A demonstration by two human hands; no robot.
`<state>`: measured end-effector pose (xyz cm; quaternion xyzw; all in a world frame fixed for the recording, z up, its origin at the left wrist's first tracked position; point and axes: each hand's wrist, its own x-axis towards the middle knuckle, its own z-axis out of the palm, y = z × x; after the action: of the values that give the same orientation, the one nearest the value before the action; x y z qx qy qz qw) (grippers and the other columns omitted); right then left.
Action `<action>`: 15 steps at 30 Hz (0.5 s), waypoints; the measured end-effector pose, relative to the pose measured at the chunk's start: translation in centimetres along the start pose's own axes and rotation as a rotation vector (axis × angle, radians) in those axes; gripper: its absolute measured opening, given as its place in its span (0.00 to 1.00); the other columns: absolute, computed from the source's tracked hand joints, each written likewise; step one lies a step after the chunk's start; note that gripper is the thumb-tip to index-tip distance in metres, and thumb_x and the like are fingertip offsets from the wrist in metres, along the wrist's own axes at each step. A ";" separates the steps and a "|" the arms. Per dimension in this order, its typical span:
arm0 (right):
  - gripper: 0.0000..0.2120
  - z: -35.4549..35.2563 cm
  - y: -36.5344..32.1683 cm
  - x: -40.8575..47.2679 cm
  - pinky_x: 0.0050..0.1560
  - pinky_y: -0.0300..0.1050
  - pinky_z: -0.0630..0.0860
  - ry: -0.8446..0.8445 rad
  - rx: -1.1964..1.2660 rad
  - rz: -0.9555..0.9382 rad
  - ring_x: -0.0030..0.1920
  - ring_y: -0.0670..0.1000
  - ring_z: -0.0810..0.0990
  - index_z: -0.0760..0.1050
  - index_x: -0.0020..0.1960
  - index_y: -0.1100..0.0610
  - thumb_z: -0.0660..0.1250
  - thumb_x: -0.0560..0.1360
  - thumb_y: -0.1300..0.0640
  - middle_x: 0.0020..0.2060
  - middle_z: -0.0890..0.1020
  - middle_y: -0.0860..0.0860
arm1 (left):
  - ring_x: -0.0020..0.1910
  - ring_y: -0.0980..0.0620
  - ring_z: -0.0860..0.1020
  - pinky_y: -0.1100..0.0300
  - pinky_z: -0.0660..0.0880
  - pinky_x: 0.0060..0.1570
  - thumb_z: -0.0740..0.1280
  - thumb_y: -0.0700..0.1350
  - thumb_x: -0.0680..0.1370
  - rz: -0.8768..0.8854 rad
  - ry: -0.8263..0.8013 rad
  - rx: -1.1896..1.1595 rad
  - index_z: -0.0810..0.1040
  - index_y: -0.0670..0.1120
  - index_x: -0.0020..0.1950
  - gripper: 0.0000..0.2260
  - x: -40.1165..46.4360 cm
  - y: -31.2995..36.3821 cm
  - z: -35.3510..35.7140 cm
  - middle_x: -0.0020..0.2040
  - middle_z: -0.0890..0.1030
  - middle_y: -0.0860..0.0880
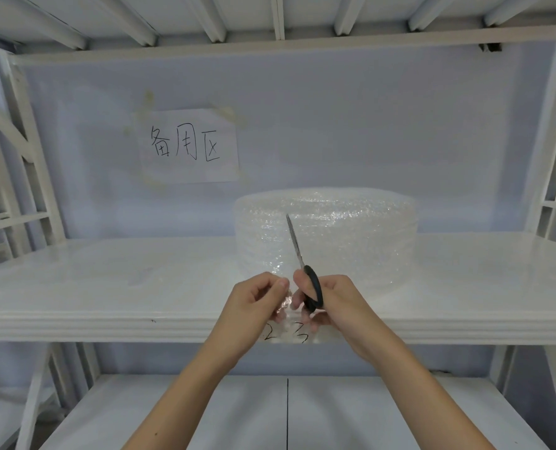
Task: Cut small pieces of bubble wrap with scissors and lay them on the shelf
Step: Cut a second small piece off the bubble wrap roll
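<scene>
A big roll of clear bubble wrap (341,228) stands on the white shelf (107,287), right of centre. Its loose end hangs toward me over the shelf's front edge. My left hand (257,300) pinches that loose sheet (283,306) between thumb and fingers. My right hand (332,303) grips black-handled scissors (312,287); their closed blades (293,241) point up and away along the sheet. Both hands are almost touching at the shelf's front lip.
A paper sign (189,146) with handwritten characters is taped to the back wall. Handwritten digits (286,334) mark the shelf's front lip. A lower shelf (205,417) lies beneath my arms. White frame posts (26,151) stand at both sides.
</scene>
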<state>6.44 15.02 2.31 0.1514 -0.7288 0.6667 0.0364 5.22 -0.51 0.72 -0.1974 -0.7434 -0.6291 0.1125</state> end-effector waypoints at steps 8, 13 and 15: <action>0.03 -1.4 -2.3 -1.0 0.24 0.40 0.77 0.192 -0.060 -0.150 0.33 0.46 0.82 0.82 0.42 0.54 0.70 0.74 0.59 0.43 0.82 0.49 | 0.28 0.54 0.75 0.64 0.75 0.33 0.64 0.43 0.81 -0.016 0.128 -0.105 0.83 0.42 0.44 0.10 0.4 0.3 -1.6 0.32 0.82 0.50; 0.09 -6.4 -1.9 -1.9 0.26 0.40 0.80 0.471 -0.085 -0.125 0.32 0.49 0.85 0.82 0.43 0.63 0.70 0.74 0.56 0.42 0.84 0.56 | 0.29 0.54 0.75 0.64 0.76 0.33 0.64 0.42 0.81 -0.026 0.120 -0.122 0.83 0.42 0.44 0.10 0.4 0.3 -1.6 0.32 0.82 0.50; 0.16 -8.7 -1.4 -2.2 0.28 0.43 0.80 0.584 -0.136 -0.108 0.31 0.53 0.85 0.82 0.43 0.66 0.70 0.74 0.51 0.40 0.84 0.58 | 0.29 0.53 0.75 0.63 0.76 0.34 0.64 0.42 0.81 -0.028 0.110 -0.129 0.83 0.42 0.44 0.10 0.3 0.2 -1.5 0.32 0.82 0.50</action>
<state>7.60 23.82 4.09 -0.0108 -0.7212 0.6290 0.2900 4.92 -1.88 1.30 -0.1590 -0.6967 -0.6870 0.1314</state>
